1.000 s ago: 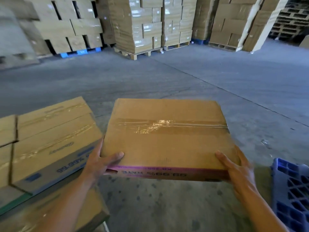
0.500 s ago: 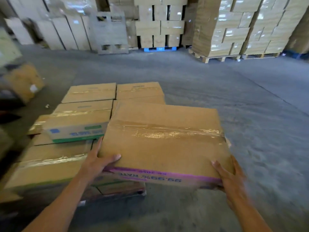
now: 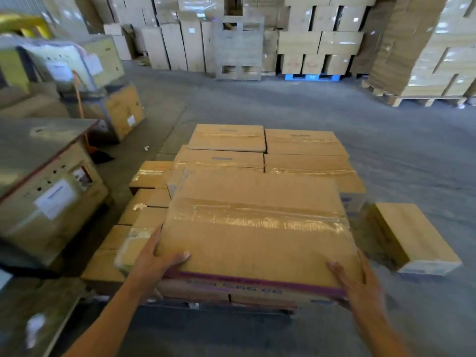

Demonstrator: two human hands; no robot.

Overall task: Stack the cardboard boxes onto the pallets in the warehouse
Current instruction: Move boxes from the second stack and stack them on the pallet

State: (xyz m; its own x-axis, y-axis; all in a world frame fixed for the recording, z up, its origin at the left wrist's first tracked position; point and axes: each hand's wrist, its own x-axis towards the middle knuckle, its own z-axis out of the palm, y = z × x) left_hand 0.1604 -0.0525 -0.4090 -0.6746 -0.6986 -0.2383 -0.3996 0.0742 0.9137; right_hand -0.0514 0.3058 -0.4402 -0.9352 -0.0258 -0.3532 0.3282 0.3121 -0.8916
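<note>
While the left hand (image 3: 154, 258) and right hand (image 3: 358, 282) grip the carried box (image 3: 255, 228) by its near corners, it hovers above the part-built stack (image 3: 226, 137), not down yet; a loose box (image 3: 412, 238) waits on the floor.

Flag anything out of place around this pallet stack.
A lone cardboard box lies on the concrete floor, right of the stacked boxes, apart from them and turned askew to their rows.
</note>
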